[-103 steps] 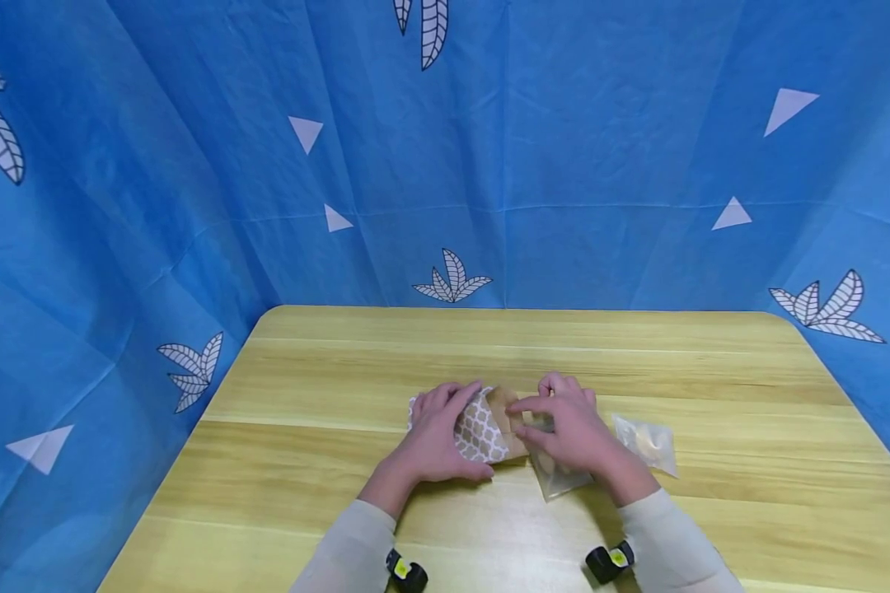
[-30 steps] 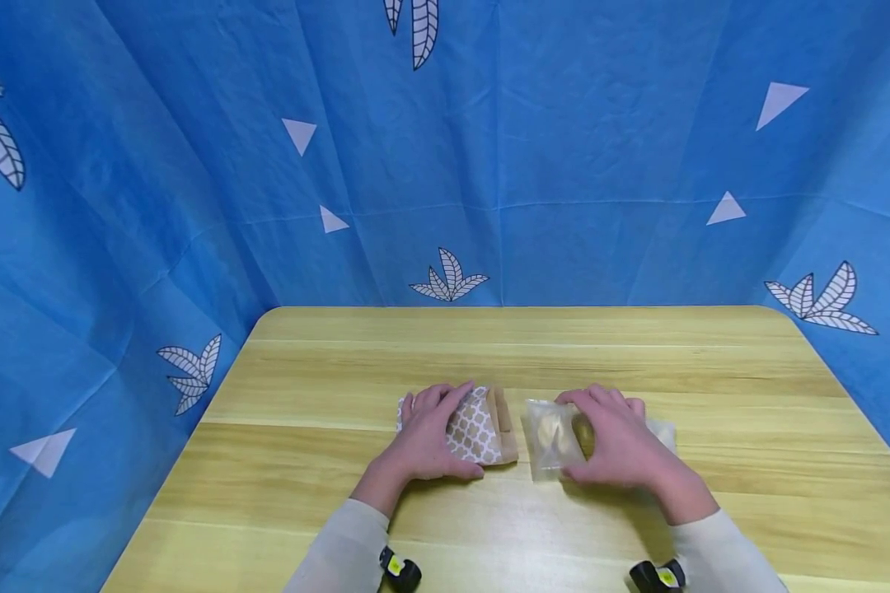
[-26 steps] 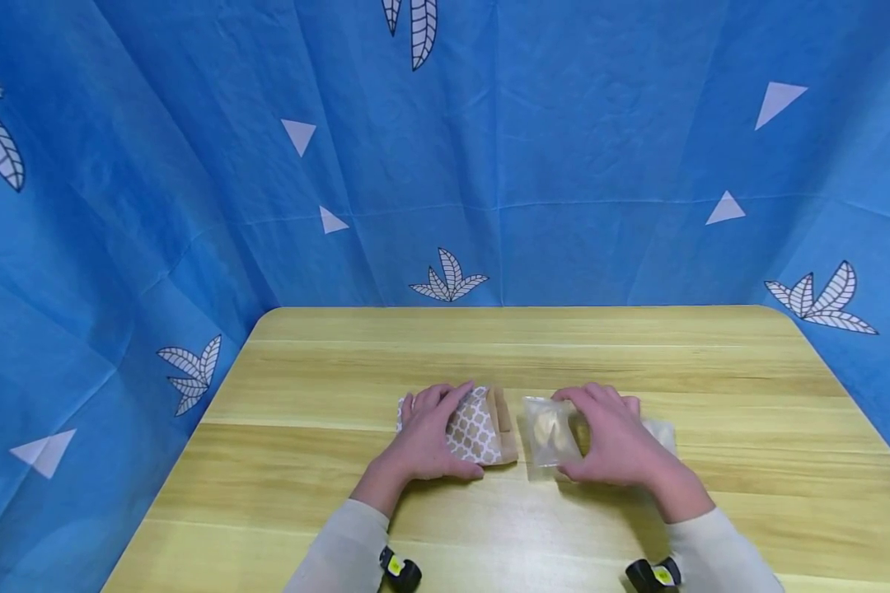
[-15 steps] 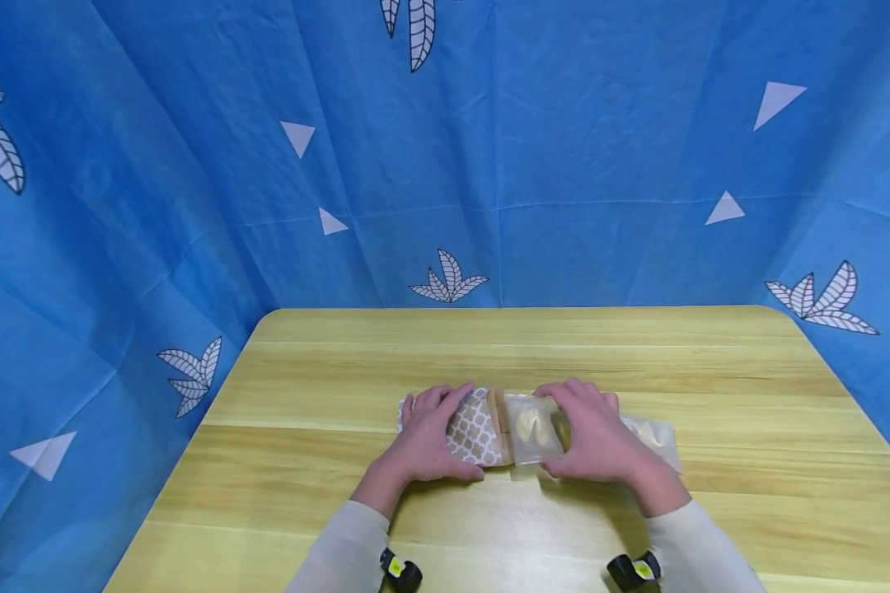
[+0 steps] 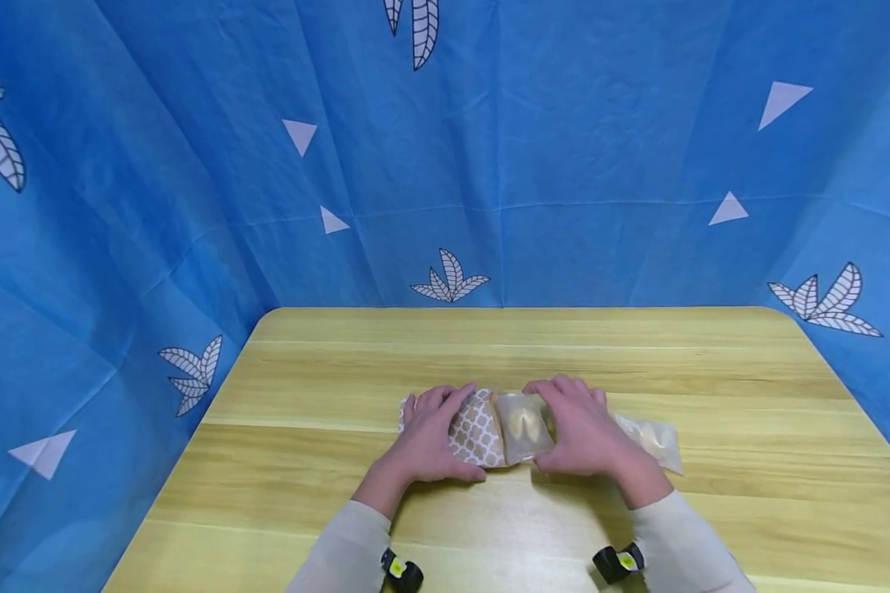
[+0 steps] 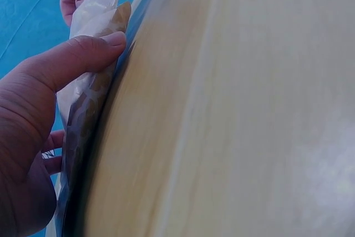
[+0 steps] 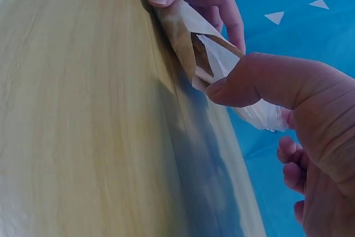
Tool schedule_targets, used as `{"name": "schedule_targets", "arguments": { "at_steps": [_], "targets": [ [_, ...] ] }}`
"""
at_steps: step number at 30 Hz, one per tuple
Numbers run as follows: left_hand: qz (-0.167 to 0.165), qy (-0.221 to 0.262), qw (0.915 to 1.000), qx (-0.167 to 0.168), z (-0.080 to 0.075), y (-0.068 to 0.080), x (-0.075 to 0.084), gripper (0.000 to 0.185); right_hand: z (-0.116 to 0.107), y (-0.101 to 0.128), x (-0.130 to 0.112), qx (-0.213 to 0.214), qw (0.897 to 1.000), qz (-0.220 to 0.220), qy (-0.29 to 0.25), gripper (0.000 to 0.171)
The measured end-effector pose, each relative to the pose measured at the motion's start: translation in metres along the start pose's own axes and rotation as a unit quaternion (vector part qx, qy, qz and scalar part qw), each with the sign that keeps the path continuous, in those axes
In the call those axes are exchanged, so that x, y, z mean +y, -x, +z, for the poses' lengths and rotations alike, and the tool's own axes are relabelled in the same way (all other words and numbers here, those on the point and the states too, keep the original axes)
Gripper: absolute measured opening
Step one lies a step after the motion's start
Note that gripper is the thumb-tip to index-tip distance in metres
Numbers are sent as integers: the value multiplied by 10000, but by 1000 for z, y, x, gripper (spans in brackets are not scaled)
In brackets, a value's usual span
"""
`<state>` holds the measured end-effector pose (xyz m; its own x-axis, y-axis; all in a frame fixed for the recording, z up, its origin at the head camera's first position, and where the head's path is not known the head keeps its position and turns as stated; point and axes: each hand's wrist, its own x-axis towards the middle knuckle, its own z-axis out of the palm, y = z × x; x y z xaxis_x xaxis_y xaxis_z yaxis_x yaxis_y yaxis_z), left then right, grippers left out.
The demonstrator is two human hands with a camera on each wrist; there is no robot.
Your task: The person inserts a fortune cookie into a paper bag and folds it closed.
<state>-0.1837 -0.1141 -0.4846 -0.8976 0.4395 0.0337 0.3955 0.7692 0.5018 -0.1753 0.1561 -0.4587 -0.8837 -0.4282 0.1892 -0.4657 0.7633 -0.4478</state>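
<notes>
A brown paper bag (image 5: 478,432) with a white lattice print lies on its side, its mouth facing right. My left hand (image 5: 432,441) grips it from above, thumb on the near edge and fingers along the far edge. My right hand (image 5: 582,432) holds a clear plastic packet (image 5: 522,424) with a pale yellowish piece inside, pinched by its near and far edges. In the right wrist view, the packet's leading end (image 7: 222,59) sits inside the gaping bag mouth, with the right thumb right at the rim. The bag's rear part is hidden under my left hand.
A second clear packet (image 5: 656,441) with pale contents lies just right of my right hand, partly behind the wrist. The wood-grain table (image 5: 341,362) ends at a blue printed curtain (image 5: 564,165). Both wrists carry small black cameras.
The right hand has picked up the packet and moved it left, from beside the bag to inside its mouth. Earlier it fingered the bag's opening. The left hand stays on the bag.
</notes>
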Motion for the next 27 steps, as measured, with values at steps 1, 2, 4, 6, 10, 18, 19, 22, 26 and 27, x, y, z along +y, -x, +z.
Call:
{"name": "schedule_targets", "arguments": {
  "at_steps": [1,2,4,6,10,18,19,22,26,27],
  "targets": [
    [2,-12,10000,3,0,0,0,127,0,-1,-1,-13,10000,-4,-12,97],
    [4,-31,10000,5,0,0,0,127,1,-1,-2,-30,10000,-16,-30,97],
    [14,-38,10000,2,0,0,0,126,2,-3,-3,-56,10000,-23,-34,97],
    [26,-22,10000,-6,0,0,0,126,3,-3,-3,-56,10000,-44,-39,96],
    [14,23,10000,-31,0,1,1,126,4,-4,-5,-1,9999,-116,-69,95],
    [23,19,10000,-29,2,0,0,127,2,-6,-9,-32,9998,-156,-91,95],
    [34,31,10000,-19,2,0,0,127,1,-5,-9,-19,9998,-158,-83,94],
    [58,45,10000,7,2,0,-1,127,-3,-5,-12,8,9998,-175,-99,94],
    [63,6,10000,24,1,-1,-1,127,-3,-7,-14,-37,9996,-236,-170,93],
    [68,2,10000,15,1,0,-1,127,-2,-7,-14,-55,9995,-248,-198,93]
  ]
}}
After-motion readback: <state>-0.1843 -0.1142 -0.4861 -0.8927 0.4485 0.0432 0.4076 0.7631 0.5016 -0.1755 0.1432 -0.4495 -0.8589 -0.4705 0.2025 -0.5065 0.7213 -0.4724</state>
